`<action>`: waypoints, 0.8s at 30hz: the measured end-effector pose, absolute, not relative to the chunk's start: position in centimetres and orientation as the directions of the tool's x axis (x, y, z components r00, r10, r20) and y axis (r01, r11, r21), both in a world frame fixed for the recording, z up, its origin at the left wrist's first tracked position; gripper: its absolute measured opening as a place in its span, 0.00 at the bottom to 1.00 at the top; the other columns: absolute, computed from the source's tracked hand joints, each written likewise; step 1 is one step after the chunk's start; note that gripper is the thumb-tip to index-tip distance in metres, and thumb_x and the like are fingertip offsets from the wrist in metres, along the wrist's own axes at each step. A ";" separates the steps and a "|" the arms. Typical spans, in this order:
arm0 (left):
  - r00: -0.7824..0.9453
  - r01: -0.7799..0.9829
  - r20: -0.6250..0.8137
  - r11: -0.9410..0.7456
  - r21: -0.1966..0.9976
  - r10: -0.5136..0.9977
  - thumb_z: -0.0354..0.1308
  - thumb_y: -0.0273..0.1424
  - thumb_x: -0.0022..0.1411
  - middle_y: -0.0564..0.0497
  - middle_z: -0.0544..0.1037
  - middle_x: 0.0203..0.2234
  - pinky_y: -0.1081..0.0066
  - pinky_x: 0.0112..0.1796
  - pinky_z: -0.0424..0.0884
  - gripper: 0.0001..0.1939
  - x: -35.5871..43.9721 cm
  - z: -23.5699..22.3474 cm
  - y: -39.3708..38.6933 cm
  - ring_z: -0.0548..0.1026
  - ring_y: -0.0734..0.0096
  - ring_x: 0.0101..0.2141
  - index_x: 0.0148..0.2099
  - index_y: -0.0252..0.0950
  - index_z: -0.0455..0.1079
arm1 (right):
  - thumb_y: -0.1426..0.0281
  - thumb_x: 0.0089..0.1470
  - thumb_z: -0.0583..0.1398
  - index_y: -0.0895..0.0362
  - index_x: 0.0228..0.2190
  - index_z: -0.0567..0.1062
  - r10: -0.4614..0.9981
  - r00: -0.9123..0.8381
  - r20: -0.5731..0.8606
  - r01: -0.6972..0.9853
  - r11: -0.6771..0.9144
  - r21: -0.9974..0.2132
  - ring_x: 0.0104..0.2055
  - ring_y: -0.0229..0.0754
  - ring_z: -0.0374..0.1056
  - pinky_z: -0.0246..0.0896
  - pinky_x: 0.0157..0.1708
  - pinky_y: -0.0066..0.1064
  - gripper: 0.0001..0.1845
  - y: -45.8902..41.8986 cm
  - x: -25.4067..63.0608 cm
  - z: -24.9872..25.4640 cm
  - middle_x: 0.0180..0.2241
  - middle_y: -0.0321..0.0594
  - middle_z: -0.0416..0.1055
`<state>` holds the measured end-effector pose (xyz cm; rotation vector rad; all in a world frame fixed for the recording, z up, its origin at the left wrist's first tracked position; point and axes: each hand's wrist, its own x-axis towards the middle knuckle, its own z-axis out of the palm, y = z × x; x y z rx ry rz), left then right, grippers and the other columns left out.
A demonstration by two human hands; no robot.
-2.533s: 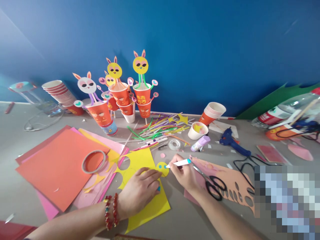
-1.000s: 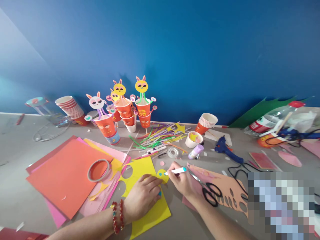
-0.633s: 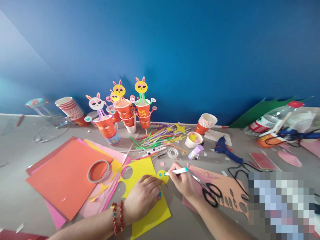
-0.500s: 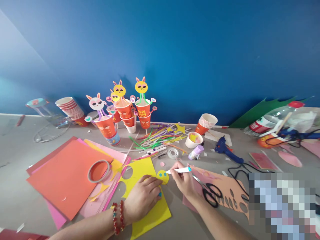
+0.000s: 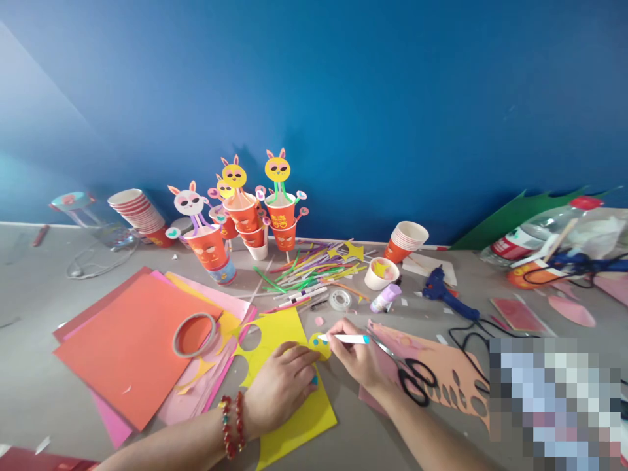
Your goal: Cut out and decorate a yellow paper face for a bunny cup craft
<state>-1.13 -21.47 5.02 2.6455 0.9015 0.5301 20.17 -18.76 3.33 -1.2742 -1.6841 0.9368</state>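
From where I stand, the right hand (image 5: pixel 354 353) has its fingers closed around a white marker (image 5: pixel 350 339), pinched low on the barrel, the blue end pointing away to the right. The tip is at the small yellow disc (image 5: pixel 320 352), which lies on the worktop (image 5: pixel 353 428) by the edge of a cut-out yellow sheet (image 5: pixel 307 425); whether ink meets paper this instant, I can't tell. The left hand (image 5: pixel 282 383) lies palm down on that sheet, fingers close together and nearly flat, their tips on the disc's near side. Something small and blue, perhaps a cap, shows at its lower edge; whether it is gripped is hidden.

The disc looks like thin card: feather-light, quick to slide or spin under a pen, easily creased or smudged. I'd hold it by the rim, pressed flat, off the blue spots. The marker should be light, stiff and smooth, best held just behind the tip.

Scissors (image 5: pixel 403 365) rest on a peach sheet (image 5: pixel 441 360) beside the right forearm; a ring of clear tape (image 5: pixel 340 300) sits farther back.
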 end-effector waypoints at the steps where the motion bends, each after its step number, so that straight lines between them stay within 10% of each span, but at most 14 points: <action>1: 0.737 0.521 0.244 -0.760 0.389 0.630 0.52 0.28 0.68 0.47 0.77 0.52 0.56 0.54 0.68 0.05 -1.1 5.0 -21.5 0.73 0.61 0.52 0.44 0.37 0.68 | 0.61 0.62 0.56 0.52 0.28 0.68 0.970 -0.181 0.165 0.384 0.224 -0.896 0.25 0.40 0.64 0.58 0.25 0.28 0.12 -18.8 20.2 3.3 0.23 0.33 0.67; 12: 0.731 0.519 0.252 -0.757 0.396 0.634 0.51 0.28 0.69 0.46 0.78 0.51 0.57 0.54 0.68 0.05 -1.0 5.3 -21.4 0.73 0.61 0.52 0.44 0.38 0.69 | 0.61 0.63 0.56 0.52 0.31 0.70 0.975 -0.173 0.142 0.320 0.192 -0.928 0.24 0.38 0.62 0.57 0.24 0.27 0.11 -18.6 20.2 3.4 0.24 0.32 0.66; 24: 0.732 0.524 0.256 -0.762 0.380 0.631 0.51 0.29 0.70 0.46 0.77 0.51 0.55 0.56 0.66 0.07 -1.1 4.4 -21.4 0.73 0.62 0.52 0.45 0.38 0.69 | 0.53 0.57 0.60 0.54 0.32 0.70 0.999 0.033 -0.027 -0.301 -0.016 -0.953 0.18 0.33 0.55 0.45 0.16 0.25 0.17 -17.5 21.0 4.6 0.21 0.32 0.67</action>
